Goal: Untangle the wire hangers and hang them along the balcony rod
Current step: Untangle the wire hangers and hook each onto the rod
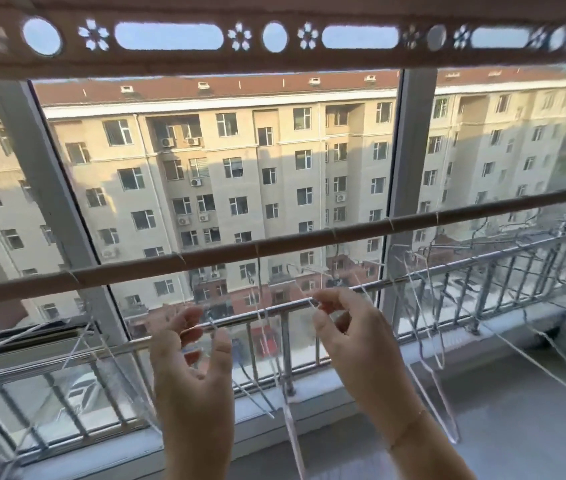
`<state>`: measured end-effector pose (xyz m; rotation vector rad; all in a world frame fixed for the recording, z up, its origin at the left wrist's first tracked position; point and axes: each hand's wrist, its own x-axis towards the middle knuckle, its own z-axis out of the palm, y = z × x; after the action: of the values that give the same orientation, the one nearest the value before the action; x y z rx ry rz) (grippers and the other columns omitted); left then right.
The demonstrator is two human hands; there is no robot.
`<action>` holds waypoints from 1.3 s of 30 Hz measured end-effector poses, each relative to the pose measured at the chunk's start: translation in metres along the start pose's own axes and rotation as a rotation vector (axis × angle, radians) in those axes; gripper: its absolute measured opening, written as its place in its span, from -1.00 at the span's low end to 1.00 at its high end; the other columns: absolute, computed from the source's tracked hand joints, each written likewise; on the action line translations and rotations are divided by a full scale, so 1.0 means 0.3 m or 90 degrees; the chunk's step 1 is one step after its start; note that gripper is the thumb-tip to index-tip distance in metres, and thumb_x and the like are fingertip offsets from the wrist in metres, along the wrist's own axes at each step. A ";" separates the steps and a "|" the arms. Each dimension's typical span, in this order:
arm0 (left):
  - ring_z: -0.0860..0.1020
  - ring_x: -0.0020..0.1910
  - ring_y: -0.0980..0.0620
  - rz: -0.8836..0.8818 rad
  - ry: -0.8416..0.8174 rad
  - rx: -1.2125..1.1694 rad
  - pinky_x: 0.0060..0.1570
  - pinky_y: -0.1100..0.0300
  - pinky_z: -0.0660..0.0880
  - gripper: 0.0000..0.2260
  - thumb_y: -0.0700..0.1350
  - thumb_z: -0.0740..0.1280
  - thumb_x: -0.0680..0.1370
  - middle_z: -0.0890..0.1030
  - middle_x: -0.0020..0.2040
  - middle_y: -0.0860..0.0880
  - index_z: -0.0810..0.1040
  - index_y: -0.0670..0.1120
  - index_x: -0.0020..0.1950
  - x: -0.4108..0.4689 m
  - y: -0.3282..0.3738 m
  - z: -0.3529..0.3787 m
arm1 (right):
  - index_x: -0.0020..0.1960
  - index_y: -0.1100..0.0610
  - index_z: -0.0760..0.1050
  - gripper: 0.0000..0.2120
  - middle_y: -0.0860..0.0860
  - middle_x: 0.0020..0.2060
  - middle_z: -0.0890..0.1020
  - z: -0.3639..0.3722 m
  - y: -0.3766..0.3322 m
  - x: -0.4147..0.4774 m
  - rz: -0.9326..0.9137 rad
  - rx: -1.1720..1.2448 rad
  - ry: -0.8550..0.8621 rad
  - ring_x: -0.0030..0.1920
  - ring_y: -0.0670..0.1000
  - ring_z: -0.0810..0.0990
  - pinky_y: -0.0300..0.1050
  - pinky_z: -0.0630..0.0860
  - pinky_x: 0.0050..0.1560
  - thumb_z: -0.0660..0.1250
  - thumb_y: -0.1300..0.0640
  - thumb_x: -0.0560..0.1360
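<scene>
I see my left hand (pixel 193 344) and right hand (pixel 340 317) each pinching a white wire hanger (pixel 261 320) hooked on the rod (pixel 309 241).

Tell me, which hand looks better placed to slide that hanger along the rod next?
Probably the right hand. It sits higher and closer to the rod, pinching the hanger wire near the hook. The left hand grips wire lower down, so it seems better suited to steadying.
</scene>
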<state>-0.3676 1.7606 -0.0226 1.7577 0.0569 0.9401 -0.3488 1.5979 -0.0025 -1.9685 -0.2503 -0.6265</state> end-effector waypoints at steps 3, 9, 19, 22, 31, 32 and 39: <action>0.55 0.01 0.02 0.009 -0.040 -0.011 -0.10 0.23 0.47 -0.72 0.03 0.28 0.42 0.55 0.03 -0.02 0.47 0.07 0.12 -0.064 0.058 0.128 | -0.02 -0.06 0.49 -0.88 -0.14 -0.33 0.56 -0.125 0.072 0.009 0.001 -0.010 0.041 -0.30 -0.24 0.56 -0.40 0.44 -0.38 0.30 0.13 0.49; 0.57 -0.10 0.14 0.020 -0.079 -0.032 -0.16 0.28 0.47 -0.88 -0.08 0.33 0.51 0.59 -0.10 0.07 0.48 0.12 0.00 -0.201 0.212 0.408 | 0.02 0.06 0.51 -0.87 -0.04 -0.18 0.59 -0.379 0.311 0.071 0.040 -0.054 0.118 -0.21 -0.21 0.54 -0.49 0.46 -0.25 0.33 0.13 0.47; 0.50 0.17 0.02 -0.095 -0.091 0.069 0.08 0.19 0.45 -0.61 -0.03 0.29 0.54 0.53 0.24 -0.06 0.41 -0.10 0.34 -0.239 0.216 0.712 | 0.03 0.12 0.36 -0.69 -0.01 -0.20 0.50 -0.447 0.516 0.216 0.189 -0.019 -0.035 -0.23 -0.07 0.49 -0.16 0.52 -0.17 0.34 -0.04 0.44; 0.54 0.01 0.05 -0.167 -0.109 0.106 -0.17 0.34 0.39 -0.60 -0.04 0.31 0.54 0.59 0.07 -0.02 0.42 -0.13 0.34 -0.234 0.180 0.728 | 0.06 0.15 0.38 -0.66 -0.08 -0.27 0.48 -0.414 0.511 0.233 0.207 0.003 -0.065 -0.25 -0.07 0.49 -0.13 0.50 -0.17 0.35 -0.04 0.43; 0.53 -0.35 0.07 -0.227 -0.071 0.059 -0.27 0.21 0.47 -0.89 -0.16 0.25 0.57 0.61 -0.31 -0.05 0.56 -0.14 -0.02 -0.210 0.130 0.729 | -0.07 0.11 0.45 -0.91 0.09 -0.23 0.65 -0.343 0.534 0.267 0.228 0.082 -0.086 -0.20 0.06 0.66 -0.07 0.62 -0.24 0.29 0.22 0.44; 0.52 -0.35 0.08 -0.226 -0.062 0.060 -0.29 0.25 0.45 -0.88 -0.16 0.24 0.58 0.60 -0.32 -0.04 0.56 -0.14 -0.04 -0.208 0.127 0.727 | -0.03 0.15 0.46 -0.90 0.11 -0.22 0.65 -0.351 0.540 0.270 0.228 0.098 -0.090 -0.20 0.07 0.65 -0.09 0.61 -0.26 0.28 0.24 0.45; 0.49 -0.35 0.10 -0.228 -0.050 0.028 -0.33 0.31 0.39 -0.87 -0.14 0.22 0.59 0.57 -0.32 -0.04 0.57 -0.10 -0.04 -0.209 0.114 0.720 | -0.02 0.17 0.47 -0.90 0.11 -0.23 0.63 -0.377 0.570 0.280 0.210 0.121 -0.085 -0.28 0.03 0.60 -0.24 0.52 -0.38 0.27 0.25 0.47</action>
<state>-0.2918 1.5481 -0.0505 1.7482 0.3317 0.6122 -0.2401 1.4107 -0.0499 -1.8154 -0.0601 -0.2480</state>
